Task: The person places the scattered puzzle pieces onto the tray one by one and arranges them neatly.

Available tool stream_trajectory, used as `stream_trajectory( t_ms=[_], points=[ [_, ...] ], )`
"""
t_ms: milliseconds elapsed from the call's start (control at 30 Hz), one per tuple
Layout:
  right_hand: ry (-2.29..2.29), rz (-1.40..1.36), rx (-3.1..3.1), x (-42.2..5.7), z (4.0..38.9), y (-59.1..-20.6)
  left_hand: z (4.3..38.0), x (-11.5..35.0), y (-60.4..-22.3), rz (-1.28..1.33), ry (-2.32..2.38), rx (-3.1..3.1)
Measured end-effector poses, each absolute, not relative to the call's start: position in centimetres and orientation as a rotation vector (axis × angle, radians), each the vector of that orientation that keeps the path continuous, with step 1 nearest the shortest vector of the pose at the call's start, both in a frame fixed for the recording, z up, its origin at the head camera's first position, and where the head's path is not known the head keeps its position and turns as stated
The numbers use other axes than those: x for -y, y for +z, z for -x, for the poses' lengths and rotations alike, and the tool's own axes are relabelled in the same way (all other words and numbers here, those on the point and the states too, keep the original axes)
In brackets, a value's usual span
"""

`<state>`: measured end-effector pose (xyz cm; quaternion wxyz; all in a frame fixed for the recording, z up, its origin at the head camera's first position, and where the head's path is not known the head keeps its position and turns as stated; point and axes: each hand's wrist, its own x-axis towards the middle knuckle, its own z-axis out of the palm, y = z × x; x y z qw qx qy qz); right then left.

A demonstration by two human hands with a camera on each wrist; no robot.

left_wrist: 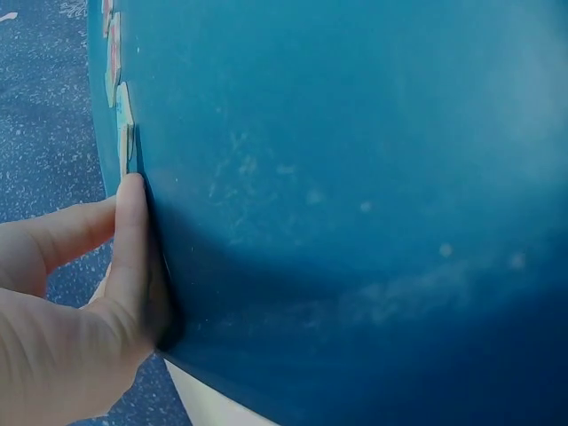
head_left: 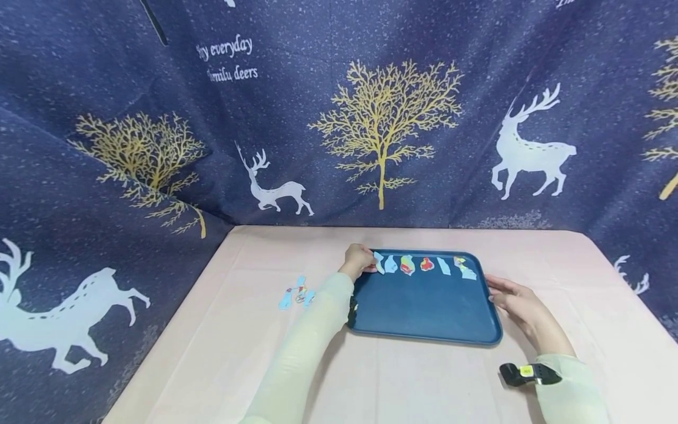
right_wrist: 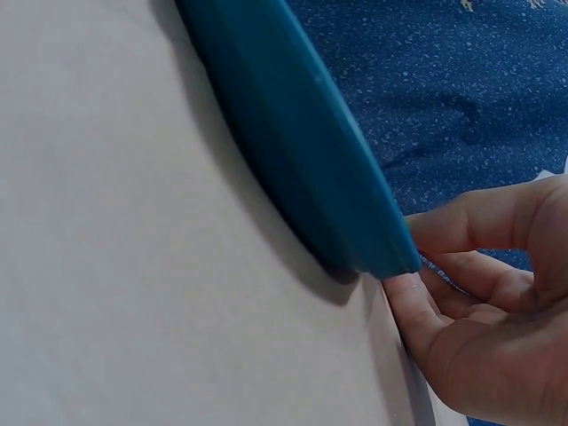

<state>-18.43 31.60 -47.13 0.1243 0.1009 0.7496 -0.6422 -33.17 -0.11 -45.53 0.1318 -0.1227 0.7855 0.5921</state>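
A dark blue tray (head_left: 424, 306) lies on the table with a row of flat, irregular printed pieces along its far side. At the far left corner, my left hand (head_left: 359, 260) pinches the leftmost light-blue piece (head_left: 379, 263) by its edge. The left wrist view shows the thumb (left_wrist: 131, 213) against the end of this piece, close to the tray rim. My right hand (head_left: 521, 303) grips the tray's right rim between thumb and fingers. In the right wrist view, fingertips meet the rim (right_wrist: 390, 240) from both sides.
Left of the tray, several more printed pieces (head_left: 298, 294) lie in a loose cluster on the pale pink tablecloth (head_left: 228, 347). A dark blue curtain (head_left: 424, 194) with deer and trees hangs behind the table. A black wrist strap (head_left: 529, 374) sits on the right sleeve.
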Motion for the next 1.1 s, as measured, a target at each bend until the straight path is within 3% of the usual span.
stream_trajectory(
  t_ms=[767, 1100],
  points=[
    [-1.876, -0.287, -2.205, -31.8, 18.5, -47.2, 32.7, 0.5, -44.0, 0.22, 1.663, -2.383],
    [-1.884, -0.285, -2.198, -31.5, 18.5, -47.1, 32.0, 3.5, -43.5, 0.077, 1.831, -2.24]
  ],
)
